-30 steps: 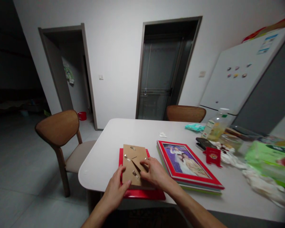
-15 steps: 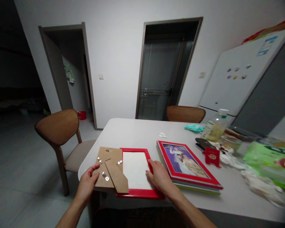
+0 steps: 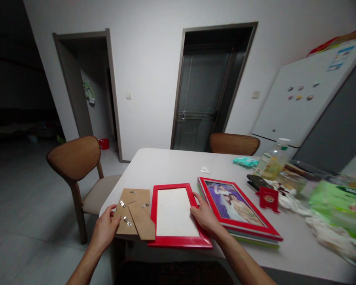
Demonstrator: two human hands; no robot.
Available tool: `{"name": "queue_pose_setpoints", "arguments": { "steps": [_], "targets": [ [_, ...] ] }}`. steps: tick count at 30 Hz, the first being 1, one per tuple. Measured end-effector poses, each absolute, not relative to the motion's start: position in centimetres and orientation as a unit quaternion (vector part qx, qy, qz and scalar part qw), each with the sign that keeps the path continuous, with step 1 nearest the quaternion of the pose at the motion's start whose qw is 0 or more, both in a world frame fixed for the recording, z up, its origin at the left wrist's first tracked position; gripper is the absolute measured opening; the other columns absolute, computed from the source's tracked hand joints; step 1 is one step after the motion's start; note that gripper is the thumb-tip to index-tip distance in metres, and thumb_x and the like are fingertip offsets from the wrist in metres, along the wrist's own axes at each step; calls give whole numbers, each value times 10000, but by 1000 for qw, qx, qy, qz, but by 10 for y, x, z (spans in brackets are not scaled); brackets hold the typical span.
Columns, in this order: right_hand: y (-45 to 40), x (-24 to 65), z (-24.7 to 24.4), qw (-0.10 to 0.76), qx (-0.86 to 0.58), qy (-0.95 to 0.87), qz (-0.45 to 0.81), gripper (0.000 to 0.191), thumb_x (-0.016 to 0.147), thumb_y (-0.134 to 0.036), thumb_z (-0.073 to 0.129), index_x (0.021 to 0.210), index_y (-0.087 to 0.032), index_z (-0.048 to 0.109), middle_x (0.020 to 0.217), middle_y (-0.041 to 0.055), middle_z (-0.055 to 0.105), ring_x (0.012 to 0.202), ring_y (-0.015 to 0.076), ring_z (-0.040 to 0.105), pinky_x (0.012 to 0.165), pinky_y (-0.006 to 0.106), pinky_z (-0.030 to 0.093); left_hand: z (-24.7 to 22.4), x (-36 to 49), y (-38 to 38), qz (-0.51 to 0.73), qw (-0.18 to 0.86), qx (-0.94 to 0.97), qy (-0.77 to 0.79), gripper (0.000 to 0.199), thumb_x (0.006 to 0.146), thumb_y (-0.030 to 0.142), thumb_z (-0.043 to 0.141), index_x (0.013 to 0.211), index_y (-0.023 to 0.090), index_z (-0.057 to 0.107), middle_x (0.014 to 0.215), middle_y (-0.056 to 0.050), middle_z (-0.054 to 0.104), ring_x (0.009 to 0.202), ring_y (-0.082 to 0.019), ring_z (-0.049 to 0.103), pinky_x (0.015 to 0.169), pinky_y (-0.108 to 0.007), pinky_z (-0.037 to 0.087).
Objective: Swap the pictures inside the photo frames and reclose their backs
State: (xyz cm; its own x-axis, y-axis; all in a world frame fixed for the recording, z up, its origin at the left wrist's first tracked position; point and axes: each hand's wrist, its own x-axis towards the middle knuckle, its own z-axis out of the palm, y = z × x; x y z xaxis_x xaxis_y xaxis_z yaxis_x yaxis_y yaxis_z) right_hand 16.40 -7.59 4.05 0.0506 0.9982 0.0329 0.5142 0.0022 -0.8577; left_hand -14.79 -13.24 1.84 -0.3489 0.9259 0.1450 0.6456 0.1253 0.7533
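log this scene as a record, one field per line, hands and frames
left hand: fingers at the left edge of the brown backing board
right hand: fingers on the right side of the red picture frame
board position: left of the frame, clips and stand leg facing up
inside frame: white sheet
right of frame: frame stack, portrait on top

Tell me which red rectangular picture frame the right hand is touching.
The red rectangular frame around the blank white panel; the right hand is on its right side. The other red frame tops the stack and borders a purple-backed photo.
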Motion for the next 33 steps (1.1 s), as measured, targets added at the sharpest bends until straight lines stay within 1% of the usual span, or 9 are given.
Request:
{"name": "queue_pose_setpoints", "arguments": {
  "steps": [3, 6, 11, 16, 19, 22, 25, 30, 33],
  "targets": [
    [-85, 161, 49, 435, -550, -529, 478, 738, 610, -144, 377, 1303, -136, 121, 742, 46, 633, 534, 141, 574, 504, 238, 436, 20, -150, -133, 360, 158, 549, 737, 315, 684, 253, 471, 989, 181, 501, 728, -18, 598, 703, -196, 582, 640, -268, 407],
    [-93, 158, 60, 467, -501, -464, 562, 793, 588, -142, 372, 1314, -160, 55, 701, 24, 630, 507, 145, 578, 489, 251, 446, 25, -152, -131, 352, 129, 570, 731, 309, 683, 228, 466, 984, 173, 510, 830, -51, 603, 823, -224, 566, 742, -314, 402],
    [-97, 157, 75, 475, -496, -429, 588, 815, 596, -171, 402, 1322, -150, 33, 681, 19, 624, 491, 145, 567, 481, 257, 441, 43, -112, -133, 374, 87, 606, 696, 370, 683, 206, 472, 1049, 157, 475, 1073, -87, 528, 1041, -226, 455, 912, -364, 320],
    [-100, 151, 82, 507, -448, -421, 604, 821, 602, -176, 525, 1309, -214, 110, 641, -28, 596, 439, 96, 505, 474, 226, 418, 62, -16, -146, 411, 171, 744, 499, 569, 624, 219, 596, 1160, 176, 409, 1238, -101, 420, 1129, -243, 378, 953, -391, 304],
    [-101, 149, 84, 516, -430, -442, 595, 822, 602, -228, 605, 1295, -209, 163, 620, -34, 574, 454, 88, 498, 461, 205, 404, 70, 16, -147, 417, 134, 775, 455, 523, 641, 153, 550, 1147, 162, 418, 1179, -104, 462, 1081, -236, 407, 934, -382, 328],
    [-96, 151, 80, 495, -471, -476, 554, 784, 619, -249, 600, 1286, -180, 193, 576, -41, 543, 496, 109, 525, 471, 214, 414, 78, 11, -143, 433, 91, 772, 457, 455, 661, 67, 443, 1105, 163, 442, 984, -78, 545, 933, -201, 488, 852, -338, 391],
    [-88, 158, 70, 416, -566, -570, 426, 665, 658, -219, 527, 1264, -142, 264, 576, -23, 552, 523, 135, 545, 498, 237, 422, 85, -20, -139, 476, 83, 703, 522, 412, 694, 82, 405, 1094, 173, 444, 911, -66, 550, 835, -184, 529, 779, -307, 419],
    [-82, 164, 47, 259, -639, -709, 150, 484, 683, -141, 422, 1159, -57, 430, 943, 157, 600, 831, 208, 565, 731, 288, 396, 69, -77, -139, 534, 162, 548, 623, 343, 687, 195, 480, 1029, 182, 466, 894, -39, 585, 808, -191, 567, 727, -285, 430],
    [-83, 162, 37, 201, -643, -734, 90, 415, 705, -136, 398, 1102, -45, 477, 925, 177, 598, 836, 214, 560, 725, 278, 380, 47, -94, -145, 524, 203, 512, 649, 354, 663, 246, 517, 1009, 183, 480, 864, -30, 611, 799, -201, 581, 707, -283, 432]
  ]
}}
